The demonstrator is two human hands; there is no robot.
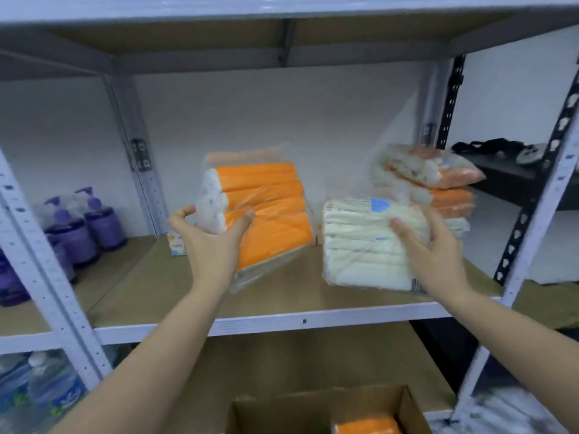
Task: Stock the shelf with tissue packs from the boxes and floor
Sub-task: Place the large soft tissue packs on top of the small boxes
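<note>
My left hand (209, 237) grips an orange-and-white tissue pack (264, 211) by its near end, tilted above the middle shelf board (282, 296). My right hand (434, 245) holds a second pack (363, 242) with its pale white side towards me, just above the shelf's right half. Behind that pack, a stack of several orange tissue packs (438, 186) sits at the shelf's back right. Below, an open cardboard box (319, 408) holds another orange pack (366, 426).
Purple pump bottles (91, 223) stand in the neighbouring bay at left. A small carton (176, 244) sits at the shelf's back left. Wrapped water bottles (37, 393) fill the lower left. Grey uprights (53, 277) frame the bay; a dark table (507, 177) lies beyond at right.
</note>
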